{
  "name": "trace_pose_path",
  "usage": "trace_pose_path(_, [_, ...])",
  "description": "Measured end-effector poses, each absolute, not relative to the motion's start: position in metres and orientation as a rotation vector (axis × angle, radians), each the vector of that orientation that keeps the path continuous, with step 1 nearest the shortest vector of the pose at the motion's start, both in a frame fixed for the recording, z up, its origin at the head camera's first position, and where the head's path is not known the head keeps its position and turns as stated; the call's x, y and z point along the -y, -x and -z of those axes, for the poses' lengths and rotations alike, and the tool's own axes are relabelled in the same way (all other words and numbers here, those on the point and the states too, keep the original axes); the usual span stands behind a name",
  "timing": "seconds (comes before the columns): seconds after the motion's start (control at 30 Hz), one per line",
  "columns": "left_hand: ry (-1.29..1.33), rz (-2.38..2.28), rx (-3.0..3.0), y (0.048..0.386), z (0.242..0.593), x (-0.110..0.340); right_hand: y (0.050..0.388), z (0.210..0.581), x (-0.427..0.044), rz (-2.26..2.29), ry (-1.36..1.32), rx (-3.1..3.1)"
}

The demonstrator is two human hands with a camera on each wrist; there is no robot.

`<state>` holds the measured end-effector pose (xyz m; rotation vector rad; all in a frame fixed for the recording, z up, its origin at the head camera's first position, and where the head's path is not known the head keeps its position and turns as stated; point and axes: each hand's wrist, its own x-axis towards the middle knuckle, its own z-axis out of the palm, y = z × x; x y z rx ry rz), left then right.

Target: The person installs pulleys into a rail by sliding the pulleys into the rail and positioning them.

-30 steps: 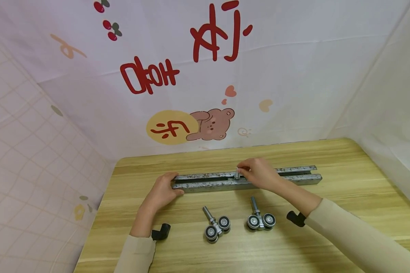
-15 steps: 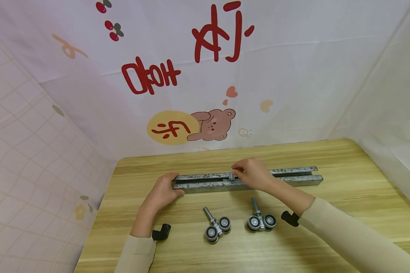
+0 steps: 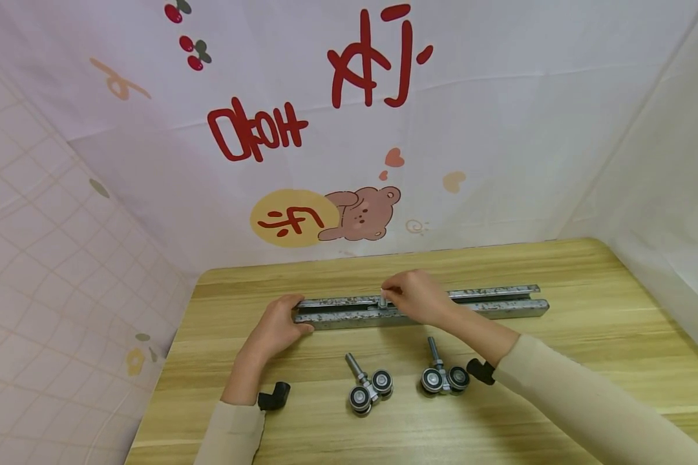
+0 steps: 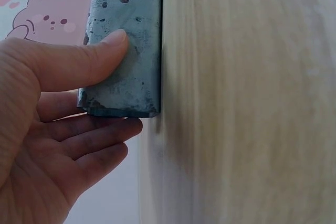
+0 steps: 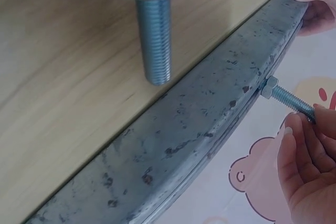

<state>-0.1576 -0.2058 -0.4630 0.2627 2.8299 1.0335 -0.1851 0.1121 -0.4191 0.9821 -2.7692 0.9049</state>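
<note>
A grey metal channel rail (image 3: pixel 349 321) with a mottled surface lies across the table, its long slot facing up. My left hand (image 3: pixel 275 328) grips the rail's left end; in the left wrist view the thumb (image 4: pixel 105 61) presses the side face and the other fingers lie behind and past the end. With its fingertips my right hand (image 3: pixel 420 296) pinches the threaded bolt (image 5: pixel 294 102) of a roller that stands up out of the slot, left of the rail's middle. A hex nut (image 5: pixel 270 87) sits at the slot; the roller's wheels are hidden inside the rail.
Two more roller trolleys, one on the left (image 3: pixel 369 389) and one on the right (image 3: pixel 444 376), lie on the wooden table (image 3: pixel 302 433) in front of the rail. Black wrist mounts show beside both forearms. A printed white curtain (image 3: pixel 500 129) hangs behind the table.
My right hand has slid the roller bolt leftward along the slot, toward my left hand. The left hand keeps its grip on the rail's end, and both loose trolleys stay where they were.
</note>
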Motion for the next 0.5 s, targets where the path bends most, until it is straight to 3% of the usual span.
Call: trace_pose_path(0.5, [-0.276,-1.04,-2.835,0.157,0.464,0.207,0.186,0.418,-0.092,-0.918,-1.03,2.767])
